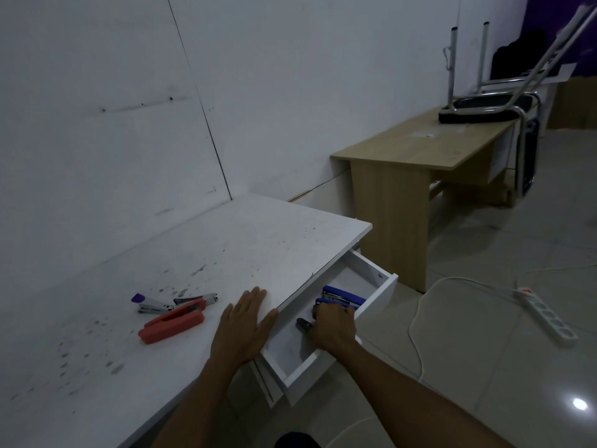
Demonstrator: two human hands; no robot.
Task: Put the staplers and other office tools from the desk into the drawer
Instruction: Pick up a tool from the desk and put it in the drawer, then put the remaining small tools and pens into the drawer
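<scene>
A white drawer [381, 292] stands pulled out from under the white desk [226, 247]. Inside it lies a blue stapler [344, 295], and my right hand [334, 329] reaches into the drawer, curled over a black tool [303, 324] whose end shows beside my fingers. My left hand [244, 324] rests flat, fingers apart, on the desk's edge. On the desk to its left lie a red stapler [172, 321], a small white and purple stapler [150, 303] and a dark grey tool [197, 299] behind them.
A wooden table [420, 147] with an upturned chair [484, 105] on it stands at the back right. A white power strip [549, 315] and its cable [416, 328] lie on the tiled floor to the right of the drawer.
</scene>
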